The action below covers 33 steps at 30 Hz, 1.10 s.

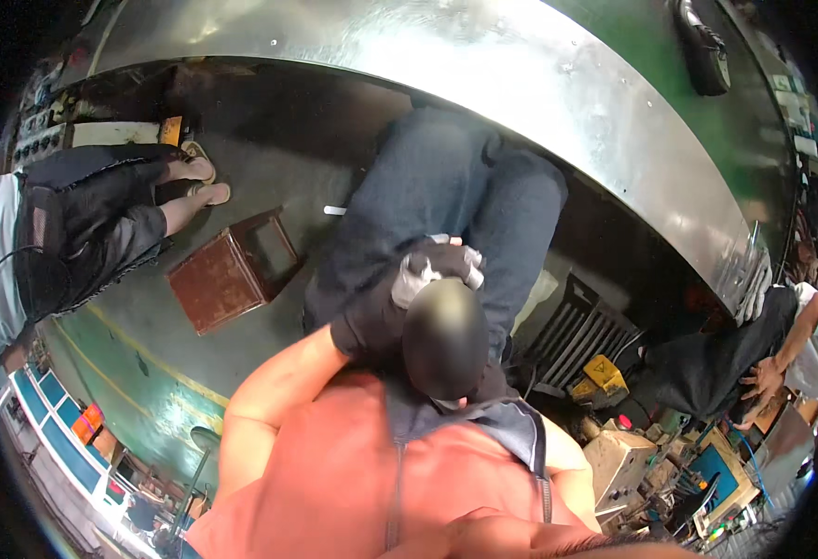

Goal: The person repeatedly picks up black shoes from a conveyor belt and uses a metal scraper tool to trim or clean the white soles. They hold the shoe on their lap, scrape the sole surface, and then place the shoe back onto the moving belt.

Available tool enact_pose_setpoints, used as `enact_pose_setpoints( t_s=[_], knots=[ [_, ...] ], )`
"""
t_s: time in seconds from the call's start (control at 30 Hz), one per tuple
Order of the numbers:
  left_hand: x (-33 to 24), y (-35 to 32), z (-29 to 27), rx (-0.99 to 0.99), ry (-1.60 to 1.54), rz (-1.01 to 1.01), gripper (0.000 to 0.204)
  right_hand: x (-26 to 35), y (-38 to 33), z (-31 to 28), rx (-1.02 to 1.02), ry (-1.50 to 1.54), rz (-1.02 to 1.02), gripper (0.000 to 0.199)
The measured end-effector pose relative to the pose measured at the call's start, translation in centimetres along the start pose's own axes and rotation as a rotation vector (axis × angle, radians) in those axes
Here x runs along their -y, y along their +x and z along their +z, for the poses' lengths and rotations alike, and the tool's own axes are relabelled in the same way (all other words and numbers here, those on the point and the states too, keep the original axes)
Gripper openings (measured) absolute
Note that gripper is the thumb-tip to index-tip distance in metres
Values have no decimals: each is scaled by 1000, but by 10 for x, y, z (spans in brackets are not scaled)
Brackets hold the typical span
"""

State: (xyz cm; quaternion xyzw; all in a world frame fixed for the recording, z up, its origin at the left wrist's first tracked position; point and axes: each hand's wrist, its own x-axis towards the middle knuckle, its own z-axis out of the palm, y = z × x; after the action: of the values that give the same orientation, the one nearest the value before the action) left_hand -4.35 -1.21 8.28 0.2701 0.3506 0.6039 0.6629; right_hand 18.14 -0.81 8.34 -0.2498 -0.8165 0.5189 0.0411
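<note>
In front of my chest, over my lap, is a smooth black rounded thing (pixel 443 349) with a pale, yellowish far end. Its surface is blurred, so its kind cannot be made out. My left hand (pixel 381 312), in a dark glove with worn grey fingertips, is closed around its left side and far end. Some bare fingertips show beyond that end; whose hand they belong to is unclear. My right hand (pixel 494 383) is mostly hidden behind the thing's near right side, its fingers largely out of sight. My knees, in dark trousers (pixel 427 177), reach under a metal table.
The shiny metal table (pixel 521 65) curves across the front, a green surface beyond it bearing a dark shoe-like thing (pixel 704 51). A brown stool (pixel 213 279) stands left. People sit at far left (pixel 101 219) and right (pixel 707 359). A yellow device (pixel 600 377) and cluttered equipment lie right.
</note>
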Motion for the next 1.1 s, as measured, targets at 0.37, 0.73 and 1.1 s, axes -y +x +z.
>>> enact_pose_setpoints(
  t_s=[0.37, 0.73, 1.1],
  knots=[
    [36, 61, -25, -368, 1110, 115, 50, -12, 94, -111, -131, 762, 699, 50],
    [66, 25, -9, -300, 928, 83, 88, -30, 68, -140, -77, 336, 477, 45],
    [85, 26, -17, -351, 830, 92, 80, -4, 61, -124, 24, -206, 358, 41]
  ],
)
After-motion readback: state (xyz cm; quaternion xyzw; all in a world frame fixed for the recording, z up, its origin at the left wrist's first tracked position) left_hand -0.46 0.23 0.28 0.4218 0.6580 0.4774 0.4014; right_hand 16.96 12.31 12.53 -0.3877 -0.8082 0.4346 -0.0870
